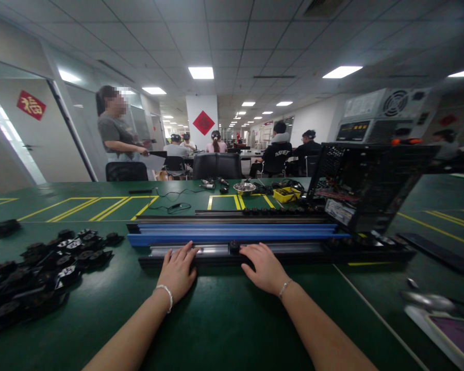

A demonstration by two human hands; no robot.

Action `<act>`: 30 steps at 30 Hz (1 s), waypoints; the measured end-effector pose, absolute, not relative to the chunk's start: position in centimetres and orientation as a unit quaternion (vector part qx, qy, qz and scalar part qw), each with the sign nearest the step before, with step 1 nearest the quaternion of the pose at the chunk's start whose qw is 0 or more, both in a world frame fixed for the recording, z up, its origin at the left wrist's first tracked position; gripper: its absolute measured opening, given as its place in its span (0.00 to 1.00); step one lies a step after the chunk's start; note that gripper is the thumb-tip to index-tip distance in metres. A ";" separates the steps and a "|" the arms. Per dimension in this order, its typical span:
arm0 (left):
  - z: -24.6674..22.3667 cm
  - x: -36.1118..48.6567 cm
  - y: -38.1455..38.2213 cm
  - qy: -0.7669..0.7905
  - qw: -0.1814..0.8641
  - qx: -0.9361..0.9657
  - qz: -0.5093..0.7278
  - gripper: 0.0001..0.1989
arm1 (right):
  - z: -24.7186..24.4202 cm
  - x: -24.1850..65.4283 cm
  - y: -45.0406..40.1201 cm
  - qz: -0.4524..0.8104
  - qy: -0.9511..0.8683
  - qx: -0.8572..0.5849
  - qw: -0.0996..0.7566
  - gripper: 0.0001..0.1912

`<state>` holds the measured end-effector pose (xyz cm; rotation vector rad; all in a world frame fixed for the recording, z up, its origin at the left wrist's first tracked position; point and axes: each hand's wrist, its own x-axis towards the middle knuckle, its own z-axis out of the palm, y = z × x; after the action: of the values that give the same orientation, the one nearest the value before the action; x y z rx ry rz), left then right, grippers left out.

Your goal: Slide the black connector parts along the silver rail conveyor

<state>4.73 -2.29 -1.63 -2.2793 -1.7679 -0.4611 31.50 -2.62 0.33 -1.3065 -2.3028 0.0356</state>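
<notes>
A long black rail with a silvery channel (212,249) lies across the green table in front of me. My left hand (179,268) rests on its left part, fingers spread and stretched over the channel. A small black block (234,247) sits in the channel near the middle. The fingertips of my right hand (263,265) reach the right side of this block, with the thumb held apart; no grip around it shows. Further black pieces (338,242) line the rail's right part. Directly behind lies a blue rail (232,238).
Many black round-topped parts (65,257) are heaped at the left. An open computer case (371,180) with a power supply (386,105) on top stands right. Behind are a metal bowl (244,188), yellow bin (286,195) and cables. A phone (448,330) lies front right. People are beyond.
</notes>
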 end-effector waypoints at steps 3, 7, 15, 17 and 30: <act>-1.6 4.7 -2.3 -0.601 0.109 -0.776 -0.157 0.25 | 0.3 31.4 -2.6 0.011 -0.843 -0.482 0.239 0.19; -1.6 4.7 -2.3 -0.602 0.106 -0.776 -0.158 0.25 | 0.4 31.2 -2.8 0.012 -0.846 -0.480 0.231 0.20; -1.7 4.7 -2.2 -0.601 0.110 -0.776 -0.160 0.25 | 0.4 31.0 -2.9 0.016 -0.849 -0.480 0.221 0.22; -1.7 4.7 -2.2 -0.602 0.109 -0.775 -0.162 0.25 | 0.4 30.9 -2.9 0.012 -0.850 -0.480 0.216 0.23; -1.6 4.8 -2.3 -0.605 0.106 -0.774 -0.155 0.25 | 0.2 30.3 -3.1 0.000 -0.855 -0.480 0.198 0.25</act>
<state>4.84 -2.29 -1.57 -2.2789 -1.7820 -0.4567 30.26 -3.05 0.21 -1.3418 -2.3921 0.0005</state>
